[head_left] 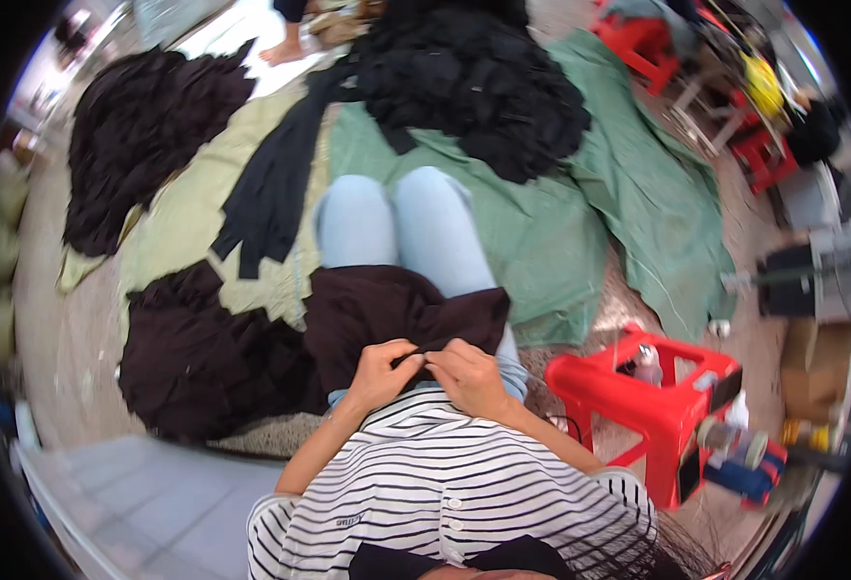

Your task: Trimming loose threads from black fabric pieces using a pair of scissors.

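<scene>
A dark brown garment [367, 304] lies across my lap, over my light blue jeans. At its near edge my left hand [384, 375] pinches the cloth between thumb and fingers. Close beside it, my right hand [466, 375] grips the same edge, with the fingertips of both hands almost meeting. Whatever small detail lies between the fingertips is too small to make out. Just left of my lap, a heap of dark brown garments [203, 358] reaches up to the piece I hold.
A large black clothing pile [474, 87] lies ahead on a green tarp [532, 242]. Another dark pile [145, 135] and a single long-sleeved garment [275, 184] lie to the left. An overturned red stool [628, 396] stands at my right. A person's bare foot [283, 51] shows at the far end.
</scene>
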The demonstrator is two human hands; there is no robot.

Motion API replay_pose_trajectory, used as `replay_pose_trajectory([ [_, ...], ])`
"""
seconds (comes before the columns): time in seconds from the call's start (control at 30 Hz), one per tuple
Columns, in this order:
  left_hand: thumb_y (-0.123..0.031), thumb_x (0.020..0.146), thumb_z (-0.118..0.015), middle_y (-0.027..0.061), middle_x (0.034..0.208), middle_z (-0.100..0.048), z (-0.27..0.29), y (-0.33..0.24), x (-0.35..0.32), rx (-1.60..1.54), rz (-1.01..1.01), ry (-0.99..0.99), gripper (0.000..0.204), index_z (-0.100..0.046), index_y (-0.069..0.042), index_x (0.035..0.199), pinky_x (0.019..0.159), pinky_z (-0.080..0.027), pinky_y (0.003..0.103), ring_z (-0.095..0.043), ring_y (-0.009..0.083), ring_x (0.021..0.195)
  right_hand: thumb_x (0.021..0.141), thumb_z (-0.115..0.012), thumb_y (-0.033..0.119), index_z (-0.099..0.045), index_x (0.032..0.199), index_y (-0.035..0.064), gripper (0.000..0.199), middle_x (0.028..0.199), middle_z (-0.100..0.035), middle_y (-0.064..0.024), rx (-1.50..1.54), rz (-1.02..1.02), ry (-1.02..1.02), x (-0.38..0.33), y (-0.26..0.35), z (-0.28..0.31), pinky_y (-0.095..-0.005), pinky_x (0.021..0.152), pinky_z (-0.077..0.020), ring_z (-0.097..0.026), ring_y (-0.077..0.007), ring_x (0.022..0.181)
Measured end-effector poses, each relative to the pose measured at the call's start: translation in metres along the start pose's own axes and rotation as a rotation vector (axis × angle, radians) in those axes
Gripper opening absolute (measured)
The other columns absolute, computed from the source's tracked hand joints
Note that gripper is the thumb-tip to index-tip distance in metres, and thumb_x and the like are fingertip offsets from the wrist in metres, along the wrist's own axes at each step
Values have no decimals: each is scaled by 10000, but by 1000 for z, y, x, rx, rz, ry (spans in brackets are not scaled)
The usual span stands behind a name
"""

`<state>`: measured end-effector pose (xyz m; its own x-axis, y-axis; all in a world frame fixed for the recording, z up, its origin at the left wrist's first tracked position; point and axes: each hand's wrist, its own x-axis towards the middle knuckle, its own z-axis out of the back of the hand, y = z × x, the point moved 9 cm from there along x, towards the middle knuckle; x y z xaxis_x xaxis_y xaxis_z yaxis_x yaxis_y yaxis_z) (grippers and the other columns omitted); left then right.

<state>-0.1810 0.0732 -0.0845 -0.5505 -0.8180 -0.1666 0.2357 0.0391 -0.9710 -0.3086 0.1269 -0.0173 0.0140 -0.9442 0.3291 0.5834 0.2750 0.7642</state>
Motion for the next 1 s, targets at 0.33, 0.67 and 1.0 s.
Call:
replay_pose_trajectory([
  [0.33,-108,861,-678,145,836,-691,-15,-3,-3,-71,-104,84,196,-693,50,975,725,-516,321,-661,182,777,790,-719,-56,-708,893,-11,113,769,-626,-116,99,-157,52,-2,-14,6,-312,637,-481,-608,-231,685],
  [0.67,-142,862,-647,46,717,-619,-17,0,7,-318,-36,-49,196,-662,51,893,645,-454,270,-535,69,696,962,-640,67,-618,812,-2,167,733,-519,59,721,-643,68,-9,-64,-16,-204,610,-325,-401,-28,685],
  [1.0,-111,860,-730,-19,770,-639,-18,-6,16,-572,16,-113,135,-668,9,870,677,-458,226,-541,24,747,893,-656,17,-480,1368,16,507,1023,-527,-9,528,-534,110,9,-33,-9,-211,750,-424,-472,-68,797],
])
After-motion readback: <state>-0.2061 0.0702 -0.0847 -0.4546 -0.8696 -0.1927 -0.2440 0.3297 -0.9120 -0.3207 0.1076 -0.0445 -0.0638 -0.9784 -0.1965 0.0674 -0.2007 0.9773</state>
